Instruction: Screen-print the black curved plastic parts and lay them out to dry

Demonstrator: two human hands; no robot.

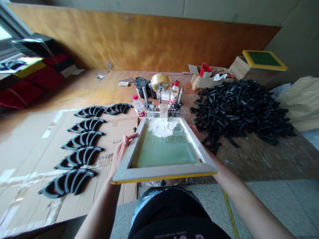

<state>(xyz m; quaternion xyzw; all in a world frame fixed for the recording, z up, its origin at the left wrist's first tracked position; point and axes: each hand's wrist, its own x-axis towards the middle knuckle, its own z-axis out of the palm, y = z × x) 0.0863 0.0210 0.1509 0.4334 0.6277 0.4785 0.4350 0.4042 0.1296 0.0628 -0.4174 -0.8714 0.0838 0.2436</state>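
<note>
The left hand (pixel 121 153) is clamped on the wooden screen frame (pixel 161 172), fingers apart; the right hand (pixel 195 132) is at its right side, fingers hidden, so one cannot tell.

A wooden screen-printing frame (pixel 164 171) tilts up at its near edge, its green mesh (pixel 165 151) facing upward. White paste (pixel 161 128) lies heaped at the far end, and a yellow strip (pixel 161 177) lines the near rail.
</note>
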